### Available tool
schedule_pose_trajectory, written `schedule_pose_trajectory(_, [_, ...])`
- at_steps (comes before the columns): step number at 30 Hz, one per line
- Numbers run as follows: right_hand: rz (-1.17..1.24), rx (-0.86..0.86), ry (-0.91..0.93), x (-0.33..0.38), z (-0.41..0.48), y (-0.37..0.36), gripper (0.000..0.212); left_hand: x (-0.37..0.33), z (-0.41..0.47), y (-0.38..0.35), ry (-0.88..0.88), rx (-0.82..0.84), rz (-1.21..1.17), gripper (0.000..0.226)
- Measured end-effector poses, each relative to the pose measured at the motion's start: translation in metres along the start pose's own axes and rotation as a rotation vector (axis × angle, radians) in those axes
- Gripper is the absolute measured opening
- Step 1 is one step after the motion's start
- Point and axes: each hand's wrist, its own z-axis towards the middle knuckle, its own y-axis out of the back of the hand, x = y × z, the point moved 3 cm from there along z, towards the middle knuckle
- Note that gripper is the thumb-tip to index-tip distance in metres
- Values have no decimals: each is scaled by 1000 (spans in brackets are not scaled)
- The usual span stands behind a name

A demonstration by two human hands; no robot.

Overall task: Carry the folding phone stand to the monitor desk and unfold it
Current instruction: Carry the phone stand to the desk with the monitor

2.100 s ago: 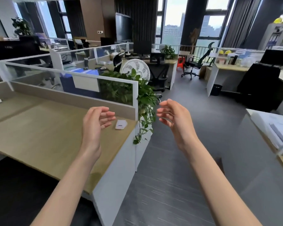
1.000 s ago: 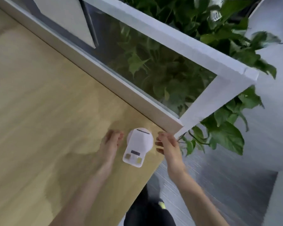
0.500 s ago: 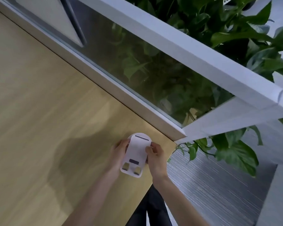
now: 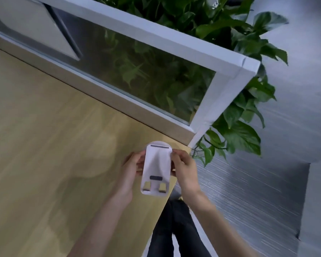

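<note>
The folding phone stand (image 4: 157,167) is white, with a dark strip near its top, a dark pad lower down and two cut-outs at its near end. It is folded flat over the corner of a light wooden desk (image 4: 44,145). My left hand (image 4: 131,175) grips its left edge with thumb and fingers. My right hand (image 4: 183,169) pinches its right edge. The stand's near end seems raised a little off the desk; I cannot tell whether its round far end still touches the wood.
A white-framed glass partition (image 4: 156,39) runs along the desk's far side and ends at a corner post. A leafy green plant (image 4: 239,127) hangs beyond and beside it. Grey carpet (image 4: 248,191) lies to the right. My dark trouser legs (image 4: 174,229) stand at the desk edge.
Both hands have gone from empty and apart to closing on the stand's two sides. The stand now looks larger in view and slightly raised at its near end.
</note>
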Motion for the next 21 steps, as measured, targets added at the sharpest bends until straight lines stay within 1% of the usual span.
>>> schedule_pose_trajectory(3, [59,-23,36,7,-16,20,17,-13,-21,-8,-98,47,34,24])
schedule_pose_trajectory(6, [125,-53,111,15,-36,44,20,-24,-44,-19,-202,118,73,24])
schedule_pose_trajectory(11, [186,-139,233,23,-82,96,19,-26,-90,-49,-294,226,119,27])
schedule_pose_trajectory(14, [224,-218,271,13,-119,135,18,-20,-129,-74,-338,308,118,27])
schedule_pose_trajectory(17, [297,-302,297,-4,-164,177,17,-5,-174,-101,-379,425,145,27])
schedule_pose_trajectory(21, [387,-481,351,-33,-239,246,18,23,-248,-147,-419,612,194,28])
